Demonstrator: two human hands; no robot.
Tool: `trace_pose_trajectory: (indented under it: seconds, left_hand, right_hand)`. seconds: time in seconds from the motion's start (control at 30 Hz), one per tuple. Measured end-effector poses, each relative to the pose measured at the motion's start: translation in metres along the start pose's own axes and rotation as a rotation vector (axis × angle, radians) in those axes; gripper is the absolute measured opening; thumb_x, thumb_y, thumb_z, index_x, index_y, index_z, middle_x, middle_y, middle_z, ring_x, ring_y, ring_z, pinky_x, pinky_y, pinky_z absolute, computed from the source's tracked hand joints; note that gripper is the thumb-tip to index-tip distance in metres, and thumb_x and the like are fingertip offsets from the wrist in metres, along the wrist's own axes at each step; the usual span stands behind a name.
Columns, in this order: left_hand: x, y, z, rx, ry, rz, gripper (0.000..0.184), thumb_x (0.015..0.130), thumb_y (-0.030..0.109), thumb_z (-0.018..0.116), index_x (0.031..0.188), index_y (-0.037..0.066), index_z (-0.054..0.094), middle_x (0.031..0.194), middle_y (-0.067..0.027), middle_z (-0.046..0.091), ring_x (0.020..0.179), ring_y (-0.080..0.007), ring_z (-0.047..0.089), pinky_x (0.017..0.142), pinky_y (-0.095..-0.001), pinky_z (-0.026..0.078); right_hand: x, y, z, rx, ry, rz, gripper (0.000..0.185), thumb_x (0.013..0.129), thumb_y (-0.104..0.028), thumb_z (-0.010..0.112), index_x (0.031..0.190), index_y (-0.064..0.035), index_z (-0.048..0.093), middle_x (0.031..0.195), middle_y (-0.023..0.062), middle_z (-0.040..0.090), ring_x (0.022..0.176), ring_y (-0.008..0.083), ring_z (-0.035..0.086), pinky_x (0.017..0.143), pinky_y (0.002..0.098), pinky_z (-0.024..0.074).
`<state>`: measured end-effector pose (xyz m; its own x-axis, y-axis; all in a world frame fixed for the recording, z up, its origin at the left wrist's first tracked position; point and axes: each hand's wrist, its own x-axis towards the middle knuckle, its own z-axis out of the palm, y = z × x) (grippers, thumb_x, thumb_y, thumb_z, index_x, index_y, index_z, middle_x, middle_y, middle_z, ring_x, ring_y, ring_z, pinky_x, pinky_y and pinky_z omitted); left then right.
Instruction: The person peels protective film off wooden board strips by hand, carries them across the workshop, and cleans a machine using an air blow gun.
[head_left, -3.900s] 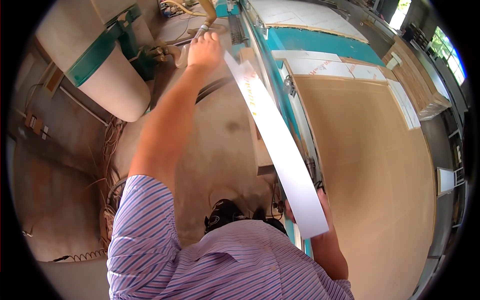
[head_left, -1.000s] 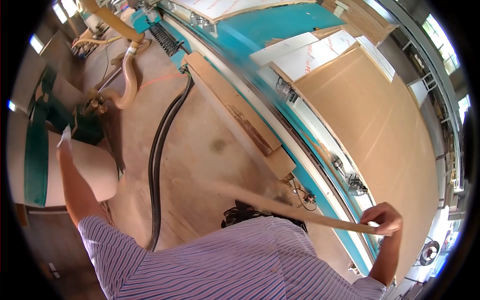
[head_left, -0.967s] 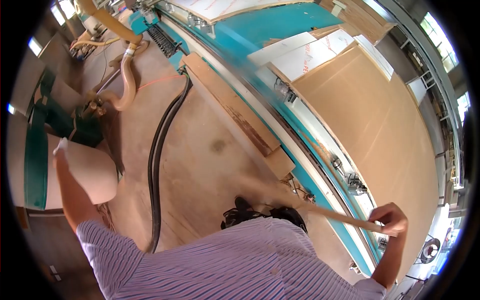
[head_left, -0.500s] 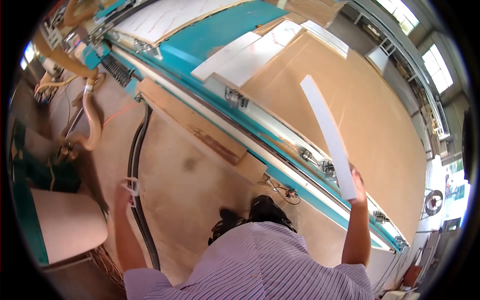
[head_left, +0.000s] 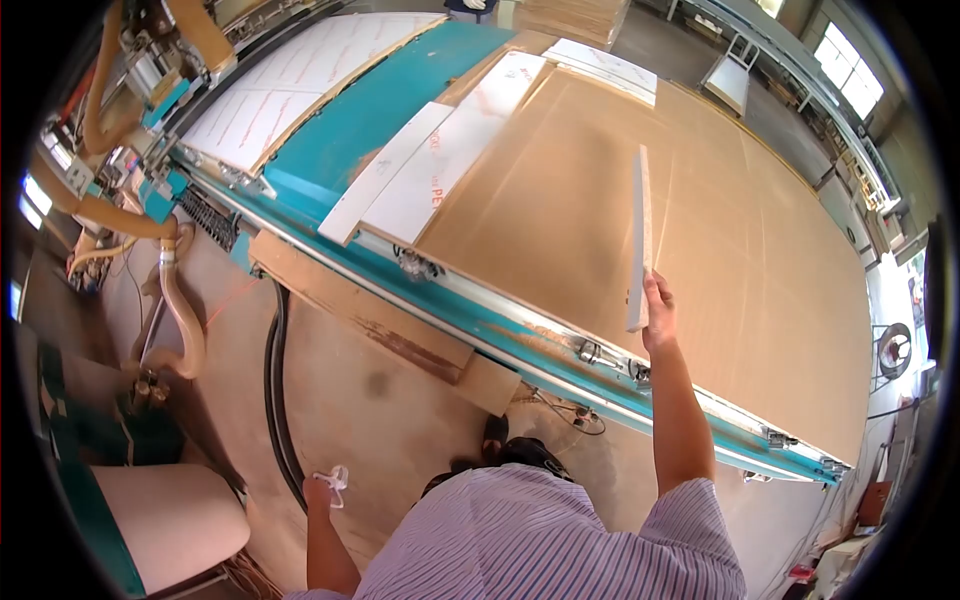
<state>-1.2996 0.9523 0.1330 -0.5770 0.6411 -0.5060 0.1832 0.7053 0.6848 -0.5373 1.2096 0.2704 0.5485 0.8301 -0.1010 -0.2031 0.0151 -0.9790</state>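
My right hand (head_left: 660,308) is closed round the lower end of a narrow white strip of board (head_left: 641,235). The strip stands nearly upright in view, its thin edge turned towards me, above a large brown sheet (head_left: 760,260) on the machine table. Low on the left, my left hand (head_left: 317,492) is closed on a small white looped thing (head_left: 338,484), whose kind I cannot make out. That hand hangs over the floor, apart from the machine.
White printed panels (head_left: 470,130) lie along the brown sheet's left side. A teal machine bed (head_left: 390,90) with a long front rail (head_left: 480,330) runs across. Black hoses (head_left: 275,390) drop to the floor on the left. Someone stands at the far edge (head_left: 470,8).
My right hand has moved up and inward over the brown sheet, turning the strip from its white face to its edge. The left hand has come lower and nearer my body.
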Motion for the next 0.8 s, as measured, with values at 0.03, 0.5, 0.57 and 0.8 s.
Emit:
trace_pose_trajectory:
  seconds: [0.03, 0.5, 0.57, 0.8]
  left_hand:
    - [0.003, -0.003, -0.003, 0.021, 0.036, -0.011, 0.024, 0.081, -0.002, 0.045, 0.085, -0.002, 0.069, 0.075, -0.0141, 0.067, 0.066, -0.0237, 0.064, 0.057, -0.0368, 0.05]
    - [0.018, 0.109, 0.061, 0.089, -0.029, 0.064, 0.026, 0.076, -0.002, 0.044, 0.081, -0.001, 0.069, 0.069, -0.0084, 0.062, 0.063, -0.0195, 0.058, 0.057, -0.0326, 0.046]
    - [0.03, 0.115, 0.072, 0.048, -0.079, 0.057, 0.025, 0.077, -0.003, 0.044, 0.08, 0.0, 0.069, 0.068, -0.0075, 0.061, 0.062, -0.0183, 0.057, 0.055, -0.0316, 0.044]
    - [0.054, 0.16, 0.097, -0.062, -0.187, 0.001, 0.025, 0.083, -0.003, 0.042, 0.075, 0.004, 0.064, 0.057, -0.0014, 0.051, 0.045, -0.01, 0.044, 0.041, -0.0255, 0.03]
  right_hand:
    - [0.013, 0.006, 0.0, -0.011, 0.032, -0.001, 0.044, 0.097, -0.036, 0.065, 0.127, -0.0042, 0.059, 0.101, 0.0042, 0.065, 0.085, 0.0145, 0.063, 0.07, 0.0328, 0.0548]
    - [0.045, -0.004, 0.01, -0.252, 0.059, 0.319, 0.048, 0.099, -0.037, 0.058, 0.134, -0.0051, 0.052, 0.111, 0.0082, 0.065, 0.102, 0.0185, 0.061, 0.089, 0.0343, 0.0491]
    - [0.041, -0.022, 0.026, -0.433, 0.102, 0.357, 0.046, 0.098, -0.035, 0.059, 0.133, -0.0049, 0.051, 0.114, 0.0105, 0.064, 0.103, 0.0183, 0.062, 0.089, 0.0327, 0.0494]
    - [0.051, -0.008, 0.041, -1.023, 0.093, 0.008, 0.044, 0.094, -0.032, 0.059, 0.126, -0.0027, 0.054, 0.082, 0.0188, 0.069, 0.078, 0.032, 0.069, 0.071, 0.041, 0.0537]
